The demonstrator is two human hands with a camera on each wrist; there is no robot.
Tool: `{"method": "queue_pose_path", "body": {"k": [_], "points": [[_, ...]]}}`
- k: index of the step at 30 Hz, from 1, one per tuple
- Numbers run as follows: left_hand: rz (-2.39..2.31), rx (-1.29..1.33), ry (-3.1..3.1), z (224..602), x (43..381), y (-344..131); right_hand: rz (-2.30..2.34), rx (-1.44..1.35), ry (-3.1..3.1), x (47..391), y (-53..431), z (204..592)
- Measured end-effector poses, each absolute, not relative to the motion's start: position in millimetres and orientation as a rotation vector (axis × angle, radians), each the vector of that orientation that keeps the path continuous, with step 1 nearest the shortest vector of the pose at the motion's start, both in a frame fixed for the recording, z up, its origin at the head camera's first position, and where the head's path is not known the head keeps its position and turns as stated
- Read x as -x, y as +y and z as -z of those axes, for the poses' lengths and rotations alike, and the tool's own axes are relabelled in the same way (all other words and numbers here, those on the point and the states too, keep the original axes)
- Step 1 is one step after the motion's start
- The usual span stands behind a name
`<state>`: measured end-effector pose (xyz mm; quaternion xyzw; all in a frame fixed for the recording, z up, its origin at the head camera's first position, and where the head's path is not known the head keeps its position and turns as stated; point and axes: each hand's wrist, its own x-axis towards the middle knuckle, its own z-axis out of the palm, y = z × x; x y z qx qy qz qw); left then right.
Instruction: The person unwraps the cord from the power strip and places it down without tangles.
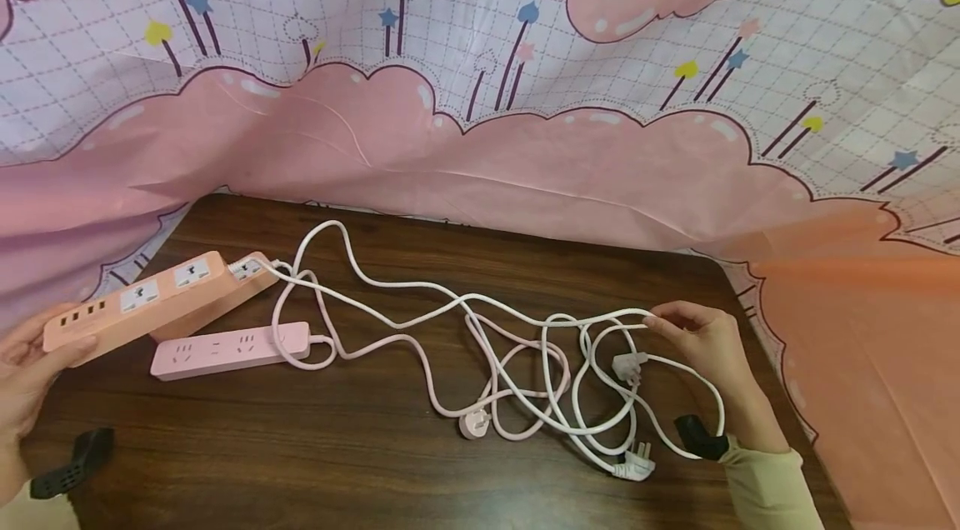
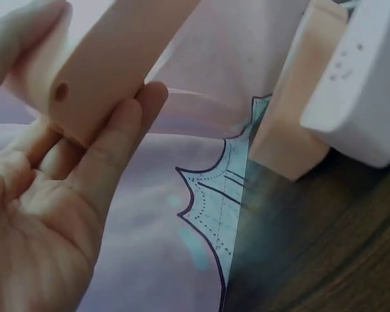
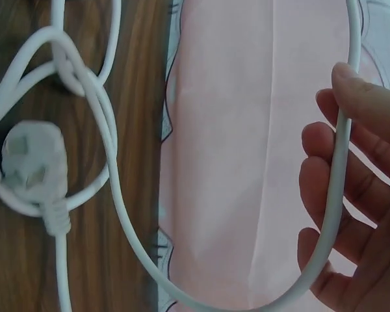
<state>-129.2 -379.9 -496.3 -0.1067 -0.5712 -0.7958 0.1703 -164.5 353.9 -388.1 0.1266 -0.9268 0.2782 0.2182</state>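
My left hand (image 1: 30,376) grips the near end of a peach power strip (image 1: 123,313), thumb on top and fingers beneath, holding it tilted above the table's left side. In the left wrist view its end face, with a small round hole, lies between thumb and fingers. Far to the right, my right hand (image 1: 705,347) pinches a white cable (image 3: 337,175) between thumb and fingers. From there the cable hangs in a curve back to a loose tangle. Beside the right hand lies a white plug (image 1: 628,367) with a cable attached.
A second peach power strip (image 1: 258,284) lies partly behind the held one, with a pink power strip (image 1: 225,353) in front. Tangled white and pink cables cross the dark wooden table (image 1: 300,455). A pink plug (image 1: 474,423) and another white plug (image 1: 636,465) lie nearer. Patterned cloth surrounds the table.
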Motion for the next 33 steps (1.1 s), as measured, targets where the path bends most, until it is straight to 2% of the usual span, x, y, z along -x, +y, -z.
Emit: {"method": "queue_pose_path", "body": {"k": [6,11,16,20,23,28,33], "points": [[2.141,0.254,-1.583,499.4,133.0,-375.3,-0.885,-0.427,-2.537,164.0,337.8,383.0],[2.039,-0.024,-1.531,493.7,143.3,-358.7,-0.992,-0.506,-2.565,166.9,325.6,385.0],[1.933,-0.214,-1.614,510.3,175.7,-357.5,-0.996,-0.62,-2.564,166.7,313.7,391.5],[1.934,-0.179,-1.629,537.2,208.5,-370.3,-0.961,-0.711,-2.561,164.0,305.0,393.9],[1.929,-0.184,-1.688,546.8,219.8,-371.5,-0.93,-0.785,-2.565,162.0,300.4,396.4],[1.865,-0.341,-1.908,519.7,204.2,-343.6,-0.963,-0.883,-2.622,159.8,293.1,405.9],[1.526,-0.492,-2.338,488.7,186.9,-318.8,-0.884,-0.9,-2.725,161.7,288.7,421.9]]}}
